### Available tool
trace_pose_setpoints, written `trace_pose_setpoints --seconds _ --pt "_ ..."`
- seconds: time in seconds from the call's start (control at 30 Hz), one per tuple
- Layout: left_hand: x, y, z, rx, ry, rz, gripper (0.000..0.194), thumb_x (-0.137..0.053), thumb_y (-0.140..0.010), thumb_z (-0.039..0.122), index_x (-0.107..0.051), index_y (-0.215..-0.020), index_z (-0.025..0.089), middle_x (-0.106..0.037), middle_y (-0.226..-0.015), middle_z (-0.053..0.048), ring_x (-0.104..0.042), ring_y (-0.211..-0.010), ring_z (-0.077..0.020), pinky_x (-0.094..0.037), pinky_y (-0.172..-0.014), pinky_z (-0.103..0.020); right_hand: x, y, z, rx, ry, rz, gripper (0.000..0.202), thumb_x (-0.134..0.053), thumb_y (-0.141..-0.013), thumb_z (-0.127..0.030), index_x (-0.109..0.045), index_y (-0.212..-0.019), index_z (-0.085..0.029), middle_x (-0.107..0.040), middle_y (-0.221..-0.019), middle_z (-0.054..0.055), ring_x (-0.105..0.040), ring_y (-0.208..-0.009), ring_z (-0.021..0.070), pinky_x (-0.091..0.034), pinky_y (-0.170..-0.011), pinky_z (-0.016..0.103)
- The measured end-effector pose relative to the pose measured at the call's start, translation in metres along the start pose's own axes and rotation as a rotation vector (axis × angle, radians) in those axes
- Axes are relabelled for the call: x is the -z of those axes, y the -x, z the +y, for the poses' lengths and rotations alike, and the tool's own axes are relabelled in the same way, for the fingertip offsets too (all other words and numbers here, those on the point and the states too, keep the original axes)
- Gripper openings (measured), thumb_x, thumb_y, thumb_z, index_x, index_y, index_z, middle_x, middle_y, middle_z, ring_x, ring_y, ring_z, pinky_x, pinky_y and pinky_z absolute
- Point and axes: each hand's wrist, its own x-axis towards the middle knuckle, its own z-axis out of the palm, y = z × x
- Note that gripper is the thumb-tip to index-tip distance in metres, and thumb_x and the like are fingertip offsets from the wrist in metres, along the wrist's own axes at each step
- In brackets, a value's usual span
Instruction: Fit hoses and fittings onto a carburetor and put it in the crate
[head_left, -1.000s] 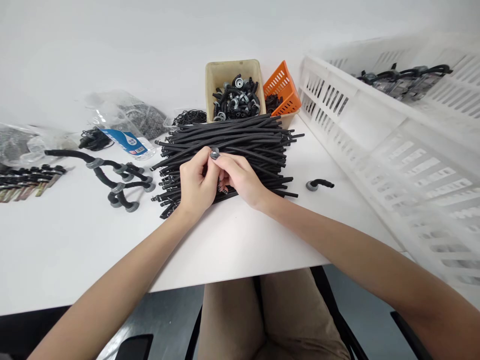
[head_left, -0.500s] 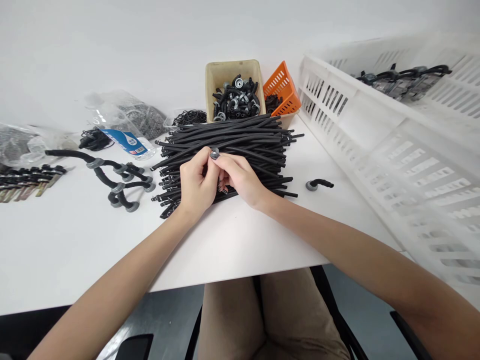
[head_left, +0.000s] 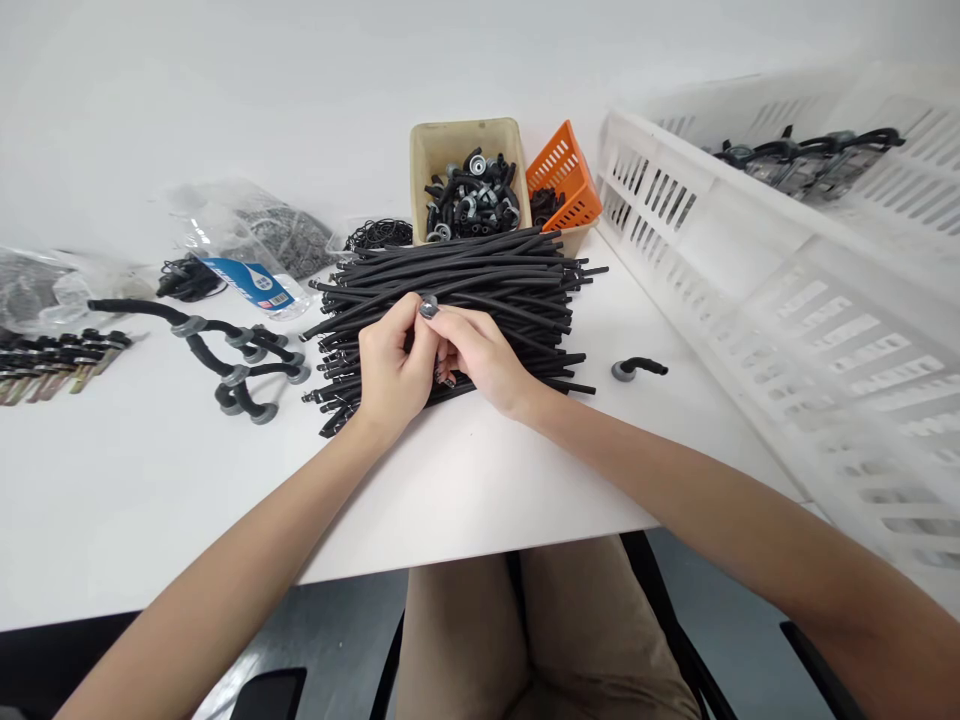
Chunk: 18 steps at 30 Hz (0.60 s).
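Observation:
My left hand and my right hand meet fingertip to fingertip above a thick pile of black rubber tubes. Both are closed in a pinch, and whatever lies between the fingers is hidden. A dark shiny spot shows where the thumbs meet; it looks like a painted nail, though I cannot be sure. To the left lies a joined string of black tubes with grey ring fittings. One short black tube with a grey fitting rests on the table to the right.
Behind the pile stand a beige bin of tube-and-fitting pieces and an orange basket. A large white crate borders the right side. Plastic bags, a blue-labelled bottle and a row of metal-ended parts are left.
Almost nothing differs. My hands keep the same pinch in the same place, and the view has shifted only very slightly.

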Motion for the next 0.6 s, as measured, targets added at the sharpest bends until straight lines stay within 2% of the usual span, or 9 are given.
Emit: trace_pose_setpoints --seconds 0.17,0.6 --pt "-0.0003 -0.0001 -0.0002 0.001 0.001 -0.001 0.041 -0.048 -0.101 0.037 -0.037 -0.064 0.021 -0.044 -0.050 0.007 -0.044 -0.044 -0.0060 -0.034 -0.044 -0.019 0.0003 -0.0002 0.0004 -0.004 0.007 0.003 0.048 -0.063 -0.091 -0.055 -0.047 -0.062 -0.021 -0.043 -0.055 -0.007 -0.044 -0.049 0.0064 -0.035 -0.044 0.020" --pt "-0.0007 0.0005 -0.0024 0.014 0.026 0.002 0.043 -0.048 -0.100 0.043 -0.038 -0.064 0.022 -0.045 -0.050 0.006 -0.045 -0.044 -0.0072 -0.034 -0.043 -0.020 -0.0006 0.0005 -0.0011 -0.014 0.011 0.015 0.046 -0.061 -0.095 -0.048 -0.047 -0.061 -0.021 -0.044 -0.055 -0.007 -0.044 -0.049 0.0070 -0.036 -0.044 0.019"
